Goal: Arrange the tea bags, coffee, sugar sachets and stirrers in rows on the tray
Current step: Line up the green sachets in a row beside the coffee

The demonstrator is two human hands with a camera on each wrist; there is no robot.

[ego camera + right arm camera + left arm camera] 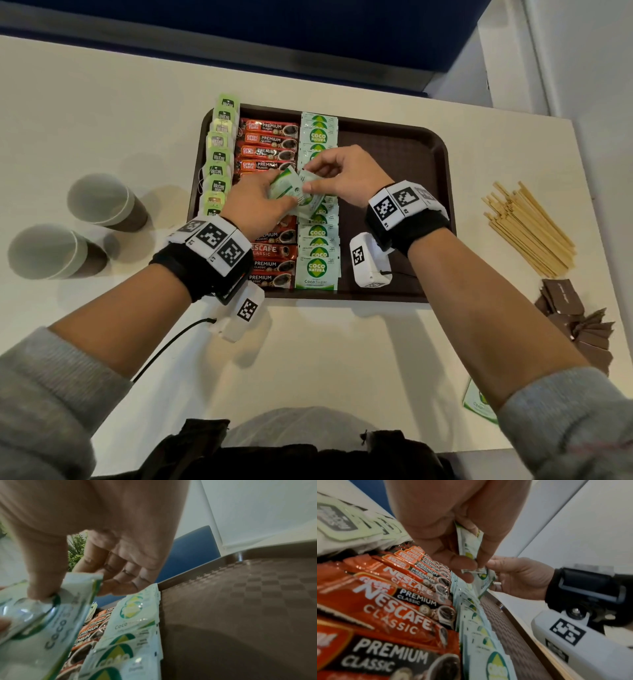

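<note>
A brown tray (394,147) holds a column of green tea bags (219,161), a column of red coffee sachets (270,140) and a column of white-green sugar sachets (318,130). Over the middle of the sugar column, my left hand (286,198) grips a small stack of sugar sachets (286,186). My right hand (313,180) pinches the top sachet (51,628) of that stack between thumb and fingers. The left wrist view shows the stack (469,543) held upright above the sugar row (481,628). A pile of wooden stirrers (527,229) lies on the table right of the tray.
Two paper cups (99,202) (51,250) stand left of the tray. A heap of brown sachets (575,318) and one green sachet (479,404) lie at the table's right edge. The tray's right half (240,615) is bare.
</note>
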